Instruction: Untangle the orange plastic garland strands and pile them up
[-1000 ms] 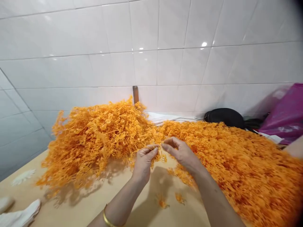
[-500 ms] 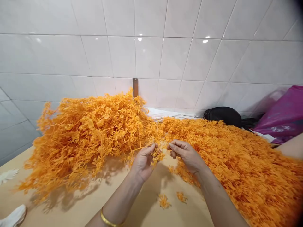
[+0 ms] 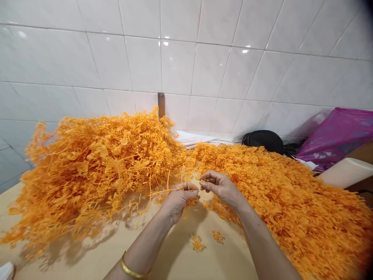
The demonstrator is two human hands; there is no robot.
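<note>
White print on the purple bag (image 3: 335, 130), right of frame, is too small to be read. Open room is given by bare table (image 3: 230, 264) at bottom centre, bounded by left pile (image 3: 107, 159) and right pile (image 3: 294, 202), broken only by two bits (image 3: 198, 243). At frame centre the orange sprig (image 3: 161, 191) is pinched in the left hand (image 3: 176, 202); the right hand (image 3: 223, 190) is poised just beside, fingers curled toward thumb, grip cannot be told.

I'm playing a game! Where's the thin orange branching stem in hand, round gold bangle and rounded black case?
Thin orange branching stem (image 3: 161, 191): head view, bare stretch beside left hand (image 3: 176, 203).
Round gold bangle (image 3: 127, 271): head view, outer band.
Rounded black case (image 3: 264, 141): head view, front side.
</note>
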